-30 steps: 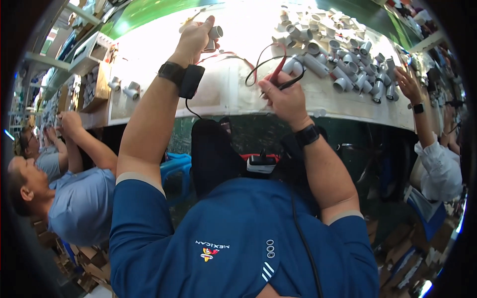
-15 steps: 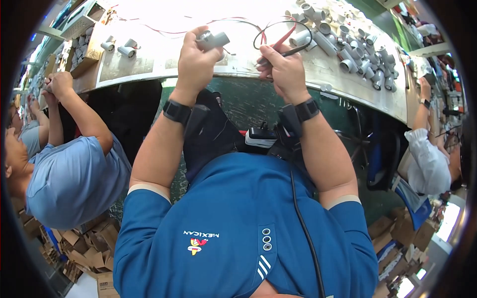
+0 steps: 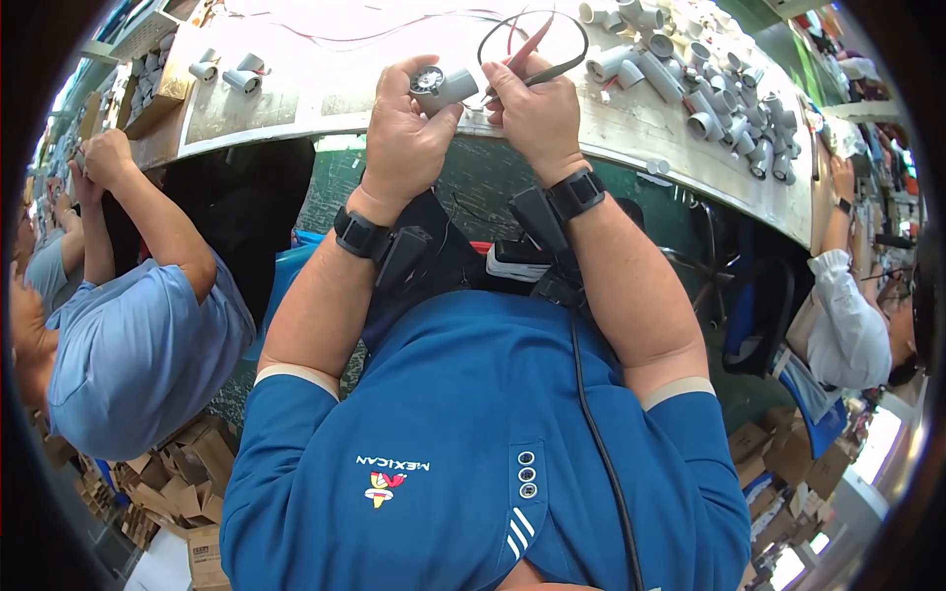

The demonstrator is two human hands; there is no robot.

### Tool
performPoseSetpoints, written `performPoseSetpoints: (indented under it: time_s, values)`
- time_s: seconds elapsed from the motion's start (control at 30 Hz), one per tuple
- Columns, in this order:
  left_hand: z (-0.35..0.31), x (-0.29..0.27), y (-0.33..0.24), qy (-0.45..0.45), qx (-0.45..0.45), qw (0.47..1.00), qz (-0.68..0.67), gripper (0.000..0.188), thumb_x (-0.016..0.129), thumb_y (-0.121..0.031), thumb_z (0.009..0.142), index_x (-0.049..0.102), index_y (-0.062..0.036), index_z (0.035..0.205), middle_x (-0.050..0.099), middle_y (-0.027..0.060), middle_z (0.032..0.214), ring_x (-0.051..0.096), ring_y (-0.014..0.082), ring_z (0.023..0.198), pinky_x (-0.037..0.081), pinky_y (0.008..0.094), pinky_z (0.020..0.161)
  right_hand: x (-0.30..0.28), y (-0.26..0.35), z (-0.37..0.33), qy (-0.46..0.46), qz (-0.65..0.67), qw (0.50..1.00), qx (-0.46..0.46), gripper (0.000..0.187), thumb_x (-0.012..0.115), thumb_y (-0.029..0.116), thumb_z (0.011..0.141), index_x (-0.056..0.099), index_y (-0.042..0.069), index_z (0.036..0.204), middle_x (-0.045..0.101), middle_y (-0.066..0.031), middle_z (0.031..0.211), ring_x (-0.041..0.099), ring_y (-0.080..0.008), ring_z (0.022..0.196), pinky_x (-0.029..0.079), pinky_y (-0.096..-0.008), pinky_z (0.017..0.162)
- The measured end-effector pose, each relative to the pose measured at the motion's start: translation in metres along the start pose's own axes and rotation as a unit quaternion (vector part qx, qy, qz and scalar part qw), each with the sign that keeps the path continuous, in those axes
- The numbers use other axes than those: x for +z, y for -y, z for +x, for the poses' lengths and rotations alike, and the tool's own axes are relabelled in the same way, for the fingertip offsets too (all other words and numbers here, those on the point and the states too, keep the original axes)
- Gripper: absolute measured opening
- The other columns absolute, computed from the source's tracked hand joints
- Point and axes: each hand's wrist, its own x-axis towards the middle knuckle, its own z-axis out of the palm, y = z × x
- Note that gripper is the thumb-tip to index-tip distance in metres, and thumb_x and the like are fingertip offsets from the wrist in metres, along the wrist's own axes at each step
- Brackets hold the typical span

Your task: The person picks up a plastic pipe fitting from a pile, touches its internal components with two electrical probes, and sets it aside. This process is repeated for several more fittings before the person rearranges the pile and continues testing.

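My left hand [image 3: 406, 148] grips a grey tubular part [image 3: 451, 91] above the table's near edge. Its round end shows a light, finned, fan-like face, turned up beside my thumb. Close by on the right, my right hand [image 3: 542, 118] is closed around a pair of test leads: a red one [image 3: 533, 41] and a black one [image 3: 558, 72]. The black wire loops up over the hand. The tips of the leads are near the right side of the grey part; whether they touch it or its small wires I cannot tell.
A heap of grey tubular parts [image 3: 724, 98] covers the table's right side. A few similar parts [image 3: 243, 79] lie at the left, near a box of more parts [image 3: 148, 84]. Thin red wires [image 3: 335, 40] cross the white tabletop [image 3: 325, 89]. A co-worker [image 3: 148, 335] sits left, another [image 3: 847, 325] right.
My hands have come closer together, both shifting; the right moved left with the test leads. The grey part has turned so its finned end shows more fully.
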Motion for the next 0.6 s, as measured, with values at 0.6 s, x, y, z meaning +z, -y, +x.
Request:
performPoseSetpoints:
  time_s: [0.6]
  values:
    - [-0.017,0.003,-0.004,-0.009,-0.033,0.998,-0.044,0.052,0.074,0.002,0.090,0.051,-0.0010,0.136,0.062,0.0118,0.114,0.067,0.0148,0.092,0.056,0.0283,0.074,0.005,-0.016,-0.003,-0.019,-0.077,0.992,-0.099,0.021,0.074,0.022,0.100,0.073,0.001,0.098,0.068,-0.0023,0.067,0.063,-0.0075,0.056,0.049,-0.0249,0.049]
